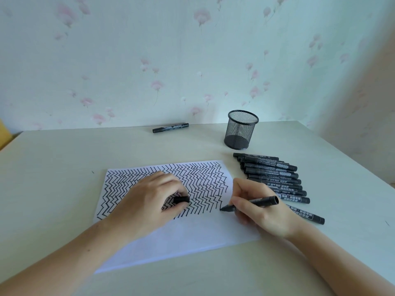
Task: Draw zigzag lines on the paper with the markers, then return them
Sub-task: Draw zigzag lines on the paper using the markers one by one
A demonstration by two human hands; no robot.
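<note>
White paper (pixel 192 238) bears black zigzag rows. Markers (pixel 275 178) and mesh cup (pixel 240 130) are black. Table (pixel 64 167) is cream; wallpaper (pixel 149 60) pale with pink flowers.

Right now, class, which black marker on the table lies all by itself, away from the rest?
The lone marker by the far table edge, left of the mesh cup. The others lie bunched right of the paper.

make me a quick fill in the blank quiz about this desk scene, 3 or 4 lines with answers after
1. The right hand holds an uncapped marker with its tip on the ____.
2. The left hand rests on the paper and holds the marker's ____.
3. The mesh cup stands upright and holds ____ markers.
4. One lone marker lies near the wall, to the ____ of the cup.

Answers: paper; cap; no; left
</note>
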